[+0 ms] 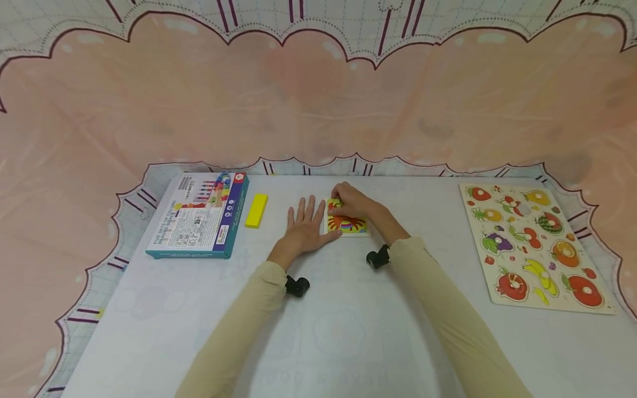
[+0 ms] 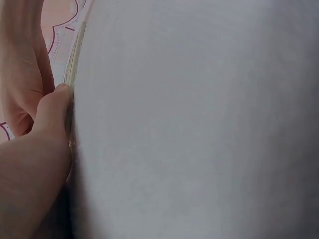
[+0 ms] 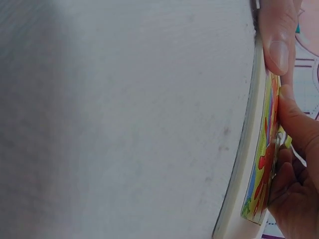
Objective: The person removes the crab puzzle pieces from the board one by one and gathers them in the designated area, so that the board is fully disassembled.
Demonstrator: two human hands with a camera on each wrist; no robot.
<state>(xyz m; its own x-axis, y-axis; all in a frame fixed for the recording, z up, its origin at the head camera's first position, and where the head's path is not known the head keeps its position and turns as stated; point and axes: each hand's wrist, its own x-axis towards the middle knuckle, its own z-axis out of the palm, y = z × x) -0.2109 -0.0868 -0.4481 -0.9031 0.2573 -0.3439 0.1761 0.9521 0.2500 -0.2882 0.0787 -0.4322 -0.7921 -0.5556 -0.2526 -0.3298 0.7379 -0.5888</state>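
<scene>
A small crab-picture puzzle (image 1: 346, 225) in a pale tray lies on the table between both hands. My left hand (image 1: 303, 229) lies palm down with fingers spread, left of the puzzle, its thumb resting at the tray's lower left corner. In the left wrist view that thumb (image 2: 56, 107) sits on the tray's edge. My right hand (image 1: 352, 200) is over the upper part of the puzzle, thumb and curled fingers pinching a small puzzle piece at its upper left. The right wrist view shows a yellow bit (image 3: 288, 141) between the thumb and fingers of my right hand (image 3: 296, 169).
A yellow rectangular block (image 1: 256, 210) lies left of my left hand. Further left is a boxed toy set (image 1: 196, 215). A fruit peg puzzle board (image 1: 537, 246) is at the right of the white table (image 1: 338, 331). A patterned cloth (image 1: 298, 99) hangs behind.
</scene>
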